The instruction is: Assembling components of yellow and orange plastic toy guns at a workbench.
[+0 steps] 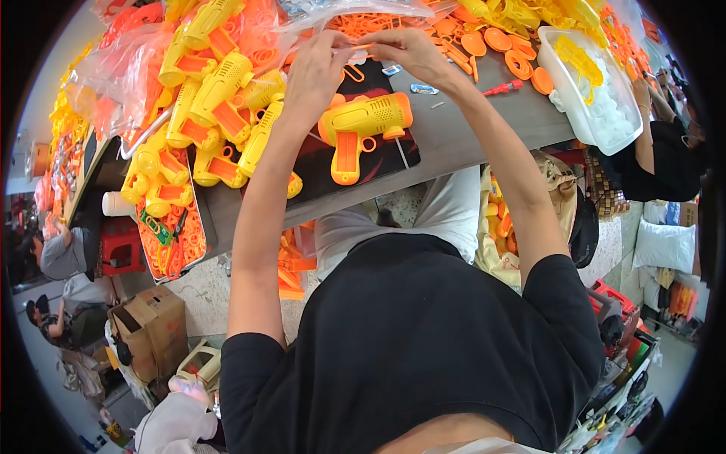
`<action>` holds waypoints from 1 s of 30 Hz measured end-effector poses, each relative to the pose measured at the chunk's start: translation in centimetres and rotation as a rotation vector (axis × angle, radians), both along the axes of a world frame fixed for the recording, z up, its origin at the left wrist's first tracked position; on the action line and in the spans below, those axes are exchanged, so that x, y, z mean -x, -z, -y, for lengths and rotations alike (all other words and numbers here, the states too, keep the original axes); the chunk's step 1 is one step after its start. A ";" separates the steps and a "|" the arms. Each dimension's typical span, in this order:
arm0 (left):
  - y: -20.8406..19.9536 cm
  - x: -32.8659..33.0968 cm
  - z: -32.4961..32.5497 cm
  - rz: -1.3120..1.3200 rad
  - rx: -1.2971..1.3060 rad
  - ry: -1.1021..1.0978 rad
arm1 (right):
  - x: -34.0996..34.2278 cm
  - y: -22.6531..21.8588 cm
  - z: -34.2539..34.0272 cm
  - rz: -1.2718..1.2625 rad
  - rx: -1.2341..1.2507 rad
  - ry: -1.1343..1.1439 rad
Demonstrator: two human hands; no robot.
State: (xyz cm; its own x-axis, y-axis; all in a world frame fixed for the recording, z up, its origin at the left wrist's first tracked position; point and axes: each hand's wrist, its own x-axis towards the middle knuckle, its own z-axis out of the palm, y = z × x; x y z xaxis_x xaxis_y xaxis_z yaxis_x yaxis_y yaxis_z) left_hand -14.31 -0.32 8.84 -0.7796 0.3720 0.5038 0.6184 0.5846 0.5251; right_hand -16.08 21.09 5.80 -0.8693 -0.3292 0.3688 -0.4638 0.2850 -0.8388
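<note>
My left hand [321, 69] and my right hand [412, 54] meet at the far side of the table, fingertips pinched together. Between them is a small, thin orange plastic part [364, 47], mostly covered by the fingers. An orange looped piece [354, 73] lies just below the fingertips. Nearer to me, a yellow and orange toy gun [370, 119] rests on its side on a black mat [310, 172], its orange handle towards me. Small blue and white stickers [425, 88] lie beneath my right hand.
Several yellow toy gun bodies [219, 91] are heaped at left. Nearby sits a tray of orange parts [198, 219] with scissors [177, 242]. Rightward are orange discs [497, 41], a red screwdriver-like tool [503, 88] and a white bin [631, 94]. Other people work at both sides.
</note>
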 end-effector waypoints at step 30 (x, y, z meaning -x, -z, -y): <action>5.3 -10.0 3.8 0.880 -0.684 -0.112 | -9.5 -1.4 6.0 0.049 -0.481 0.129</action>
